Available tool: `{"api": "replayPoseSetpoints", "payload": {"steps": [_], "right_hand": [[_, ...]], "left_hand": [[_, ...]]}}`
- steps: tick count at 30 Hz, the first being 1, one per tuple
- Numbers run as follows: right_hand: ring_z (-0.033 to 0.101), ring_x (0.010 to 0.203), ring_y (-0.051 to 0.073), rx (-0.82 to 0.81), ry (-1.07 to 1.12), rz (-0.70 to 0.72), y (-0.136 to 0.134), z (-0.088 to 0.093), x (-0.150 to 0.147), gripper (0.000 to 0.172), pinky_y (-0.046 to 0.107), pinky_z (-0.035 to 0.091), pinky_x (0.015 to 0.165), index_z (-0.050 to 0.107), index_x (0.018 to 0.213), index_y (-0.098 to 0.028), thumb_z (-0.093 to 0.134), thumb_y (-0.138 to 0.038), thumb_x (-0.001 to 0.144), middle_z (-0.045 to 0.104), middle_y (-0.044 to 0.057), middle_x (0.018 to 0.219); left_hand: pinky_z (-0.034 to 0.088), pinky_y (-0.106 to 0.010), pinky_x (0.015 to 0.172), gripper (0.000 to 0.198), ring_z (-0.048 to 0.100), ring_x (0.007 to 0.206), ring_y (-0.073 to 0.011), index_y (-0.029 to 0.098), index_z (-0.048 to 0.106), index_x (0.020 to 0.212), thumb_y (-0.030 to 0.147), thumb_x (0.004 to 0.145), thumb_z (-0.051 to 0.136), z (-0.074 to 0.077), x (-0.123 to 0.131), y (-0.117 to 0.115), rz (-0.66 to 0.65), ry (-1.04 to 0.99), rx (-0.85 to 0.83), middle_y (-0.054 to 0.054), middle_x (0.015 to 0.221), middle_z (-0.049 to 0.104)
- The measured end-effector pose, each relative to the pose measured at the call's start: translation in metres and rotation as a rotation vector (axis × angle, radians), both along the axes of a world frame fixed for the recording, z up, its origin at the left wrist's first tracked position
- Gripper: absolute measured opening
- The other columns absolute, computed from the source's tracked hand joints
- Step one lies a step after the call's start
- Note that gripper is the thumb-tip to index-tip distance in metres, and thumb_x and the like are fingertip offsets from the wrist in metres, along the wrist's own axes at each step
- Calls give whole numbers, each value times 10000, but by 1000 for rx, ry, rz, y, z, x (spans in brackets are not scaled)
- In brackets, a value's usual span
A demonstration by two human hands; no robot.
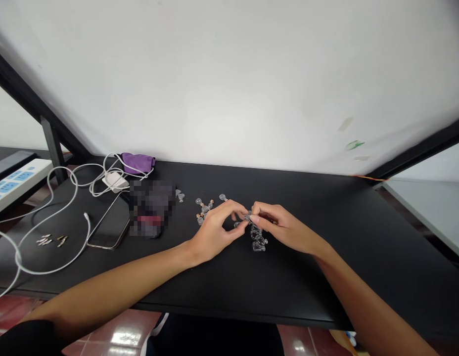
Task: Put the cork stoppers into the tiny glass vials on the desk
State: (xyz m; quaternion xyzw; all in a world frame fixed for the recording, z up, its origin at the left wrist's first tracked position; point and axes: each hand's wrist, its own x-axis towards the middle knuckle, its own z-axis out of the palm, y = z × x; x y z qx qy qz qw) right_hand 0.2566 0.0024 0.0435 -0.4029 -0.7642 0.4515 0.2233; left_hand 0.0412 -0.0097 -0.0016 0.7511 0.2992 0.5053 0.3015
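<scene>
Because the small clear plastic piece (247, 216) is so tiny, the left hand (214, 232) and right hand (285, 227) meet over it with only their fingertips, wrists lifted and palms turned inward. Both grips are closed in a pinch, thumb against forefinger, and each seems to hold the piece from its own side, though the fingers hide most of it and the view is too coarse to be sure. That opposed hold would suit a part too fine to grasp any other way.

Just below the grip, a chain of clear bulb-shaped pieces (258, 238) lies on the black table (311, 282), within easy reach of both hands. Beyond the left hand sits a looser cluster of clear pieces with orange bits (203, 210). Farther left of the grip, a pixelated patch (151, 207) hides whatever lies beside a smartphone (109, 222). Past that are small metal parts (47, 241), a looping white cable (51, 252), a white charger (114, 181), a purple cloth (137, 163) and a power strip (18, 185), all kept well away from the hands' working space.
</scene>
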Motion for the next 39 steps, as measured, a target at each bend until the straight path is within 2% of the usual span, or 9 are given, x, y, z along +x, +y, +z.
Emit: {"api": "replayPoseSetpoints", "payload": {"steps": [5, 19, 24, 29, 32, 36, 39], "right_hand": [[355, 658, 152, 30, -28, -1, 0, 1, -1, 388, 288, 300, 611, 521, 795, -217, 493, -514, 1044, 428, -22, 722], [367, 662, 155, 19, 30, 33, 1, 0, 1, 425, 300, 316, 622, 441, 730, -213, 491, -489, 1049, 414, -18, 716], [417, 689, 156, 44, 97, -62, 9, 1, 22, 369, 298, 364, 662, 482, 777, -216, 478, -453, 1059, 459, -10, 762], [441, 724, 160, 88, -37, -143, 24, 4, 49, 296, 291, 379, 675, 562, 850, -221, 541, -459, 1023, 506, -3, 795], [453, 698, 152, 9, -167, -109, 28, 10, 62, 316, 281, 376, 643, 586, 835, -213, 560, -482, 998, 510, -4, 761], [465, 641, 142, -194, -298, -25, 29, 14, 80, 315, 264, 375, 578, 632, 845, -208, 628, -512, 928, 536, -7, 703], [503, 621, 144, -289, -351, 25, 29, 12, 90, 311, 268, 423, 581, 661, 855, -205, 671, -515, 885, 581, 3, 703]], "left_hand": [[528, -298, 791, 164, 597, 829, -149, 199, 641, 1059, 117, 918, 658, 3, 3, 0, -31, -27, 23, -38, 931, 647], [503, -291, 756, 82, 573, 791, -148, 187, 611, 959, 124, 907, 628, 3, 0, -4, -91, 18, 36, -33, 882, 623], [490, -272, 744, 98, 549, 774, -134, 179, 594, 962, 119, 894, 632, 4, -2, -4, -61, 22, 54, -27, 885, 616], [494, -272, 775, 133, 551, 794, -134, 191, 580, 1005, 115, 900, 609, 4, -3, -2, -50, 56, 60, -24, 916, 604], [498, -263, 775, 161, 575, 830, -138, 202, 576, 1040, 109, 910, 592, 2, -7, -2, -46, 115, 57, -26, 945, 601], [518, -264, 811, 147, 604, 859, -143, 209, 584, 1054, 124, 935, 595, 1, -17, -6, 0, 229, 28, -22, 940, 605], [519, -299, 887, 135, 629, 960, -168, 205, 591, 1088, 139, 972, 571, 1, -22, -10, -67, 331, 76, -53, 1042, 633]]}}
